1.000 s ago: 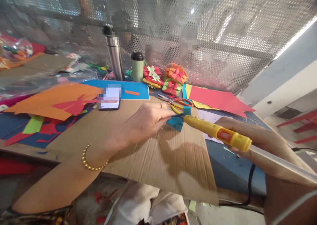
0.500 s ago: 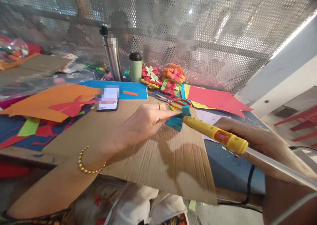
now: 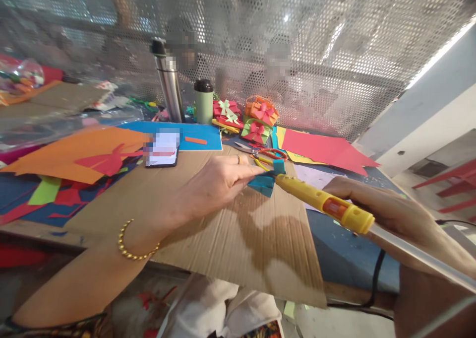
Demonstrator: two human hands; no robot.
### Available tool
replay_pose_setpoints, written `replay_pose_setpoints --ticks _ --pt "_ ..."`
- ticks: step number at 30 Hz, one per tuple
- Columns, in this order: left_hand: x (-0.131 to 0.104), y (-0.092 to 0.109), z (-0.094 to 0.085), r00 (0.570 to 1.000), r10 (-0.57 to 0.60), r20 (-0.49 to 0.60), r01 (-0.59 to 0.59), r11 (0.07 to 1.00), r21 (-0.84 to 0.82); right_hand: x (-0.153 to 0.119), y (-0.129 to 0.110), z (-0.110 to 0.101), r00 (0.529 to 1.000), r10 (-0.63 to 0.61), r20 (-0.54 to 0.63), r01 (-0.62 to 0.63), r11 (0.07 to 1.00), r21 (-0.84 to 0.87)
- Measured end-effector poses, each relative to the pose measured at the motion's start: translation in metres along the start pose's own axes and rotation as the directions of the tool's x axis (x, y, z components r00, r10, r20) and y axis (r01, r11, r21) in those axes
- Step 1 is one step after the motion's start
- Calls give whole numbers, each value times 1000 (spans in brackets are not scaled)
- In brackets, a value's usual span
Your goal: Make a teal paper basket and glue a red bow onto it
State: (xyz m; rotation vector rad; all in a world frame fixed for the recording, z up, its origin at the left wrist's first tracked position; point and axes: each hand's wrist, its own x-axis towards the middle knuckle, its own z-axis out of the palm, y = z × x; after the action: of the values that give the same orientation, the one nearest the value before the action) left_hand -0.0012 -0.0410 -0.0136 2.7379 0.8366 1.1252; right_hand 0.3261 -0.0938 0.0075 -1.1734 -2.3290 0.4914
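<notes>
My left hand (image 3: 226,176), with a gold ring and a beaded bracelet, has its fingers closed on a small folded blue paper piece (image 3: 263,184) on the cardboard sheet (image 3: 208,251). My right hand (image 3: 394,219) grips a yellow glue gun (image 3: 316,196) from its far side. A long translucent glue stick (image 3: 416,251) sticks out of its back end. The dark nozzle tip meets the blue paper beside my left fingertips. Most of my right fingers are hidden behind the gun. Just beyond lie scissors (image 3: 273,154) with orange-red handles.
A phone (image 3: 162,147) lies left on the cardboard's edge near orange paper (image 3: 74,152). Behind stand a steel bottle (image 3: 171,90), a green tumbler (image 3: 203,102) and paper boxes with bows (image 3: 256,129). Red paper (image 3: 323,147) lies right. A black cord (image 3: 377,278) hangs at the table edge.
Almost nothing differs. Both hands keep their places, with the glue gun's tip still at the blue paper; the gun has shifted very slightly.
</notes>
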Motion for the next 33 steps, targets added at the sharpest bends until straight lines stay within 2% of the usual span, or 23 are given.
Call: replay_pose_setpoints --ticks 7,13,17,21,28,33 --pt "0 -1 -2 1000 -14 27 14 1000 -6 -1 -1 -1 999 -17 -28 18 999 42" --pt "0 -1 -1 1000 6 -5 -6 1000 -23 -2 2 0 999 8 -34 -8 1000 5" --pt "0 -1 -1 999 35 -17 -36 999 -14 -2 3 -1 998 -43 -39 43 999 0" --pt "0 0 -3 1000 13 -16 -13 1000 -8 0 3 -1 996 -83 -32 83 996 15" --pt "0 1 -2 1000 8 -15 -8 1000 -13 0 2 -2 999 -25 -34 25 1000 2" --pt "1 1 -1 999 31 -17 -31 999 -10 -1 0 -1 997 -55 -53 55 998 -13"
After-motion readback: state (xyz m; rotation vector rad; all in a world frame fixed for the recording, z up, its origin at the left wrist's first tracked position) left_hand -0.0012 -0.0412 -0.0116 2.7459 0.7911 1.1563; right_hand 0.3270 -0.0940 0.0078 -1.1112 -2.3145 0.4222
